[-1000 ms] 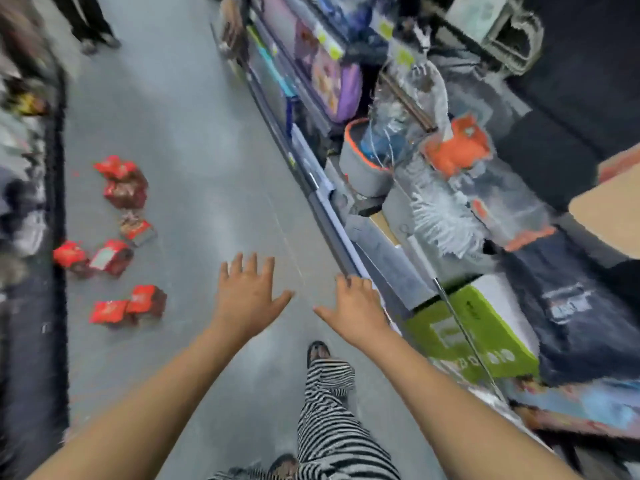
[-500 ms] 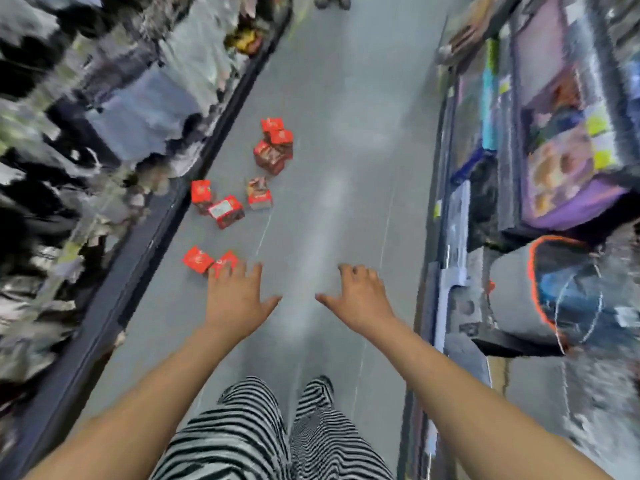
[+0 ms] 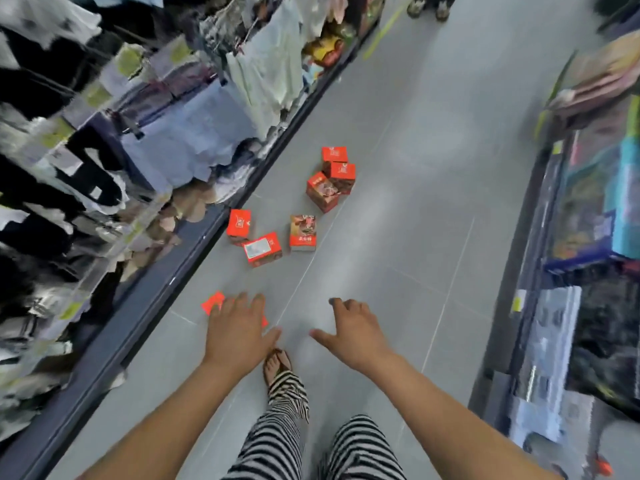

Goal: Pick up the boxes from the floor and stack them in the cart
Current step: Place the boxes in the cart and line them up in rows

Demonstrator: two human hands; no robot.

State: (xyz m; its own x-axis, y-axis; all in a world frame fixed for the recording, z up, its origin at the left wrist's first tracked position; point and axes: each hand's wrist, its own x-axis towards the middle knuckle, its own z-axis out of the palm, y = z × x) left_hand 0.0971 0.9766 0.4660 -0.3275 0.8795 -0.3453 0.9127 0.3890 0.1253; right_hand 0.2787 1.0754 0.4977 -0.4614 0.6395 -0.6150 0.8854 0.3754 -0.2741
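The grey floor ran as an open aisle toward 12 o'clock, edged by a clothes rack at 9 o'clock and shelves at 3 o'clock. The left hand and right hand reached forward palm-down, fingers spread, holding nothing. Six red boxes lay on the floor at 12 o'clock of the left hand, and another red box showed partly behind it.
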